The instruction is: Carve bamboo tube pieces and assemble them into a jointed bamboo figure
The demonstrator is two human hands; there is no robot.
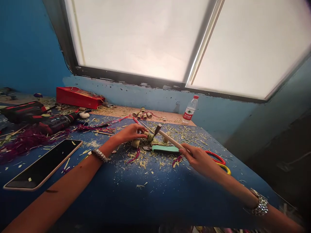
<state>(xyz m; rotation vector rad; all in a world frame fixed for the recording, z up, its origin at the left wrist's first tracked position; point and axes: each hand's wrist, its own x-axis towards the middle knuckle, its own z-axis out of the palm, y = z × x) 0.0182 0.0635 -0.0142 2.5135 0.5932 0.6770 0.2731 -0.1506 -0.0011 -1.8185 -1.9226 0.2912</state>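
Observation:
My left hand is closed around a short bamboo piece lying on its side at the middle of the blue-covered table. My right hand grips the light wooden handle of a small hammer. Its dark, wedge-like head is at the far end of the bamboo piece; whether the two touch I cannot tell. Just below my left fingers lies another bamboo piece with a purple thread. A mint-green utility knife rests in front of the hammer, its blade toward the left.
Scissors with red and yellow handles lie partly under my right forearm. Left are a phone, a power drill, purple threads and a red box. Farther back are several bamboo pieces and a water bottle. Shavings cover much of the table.

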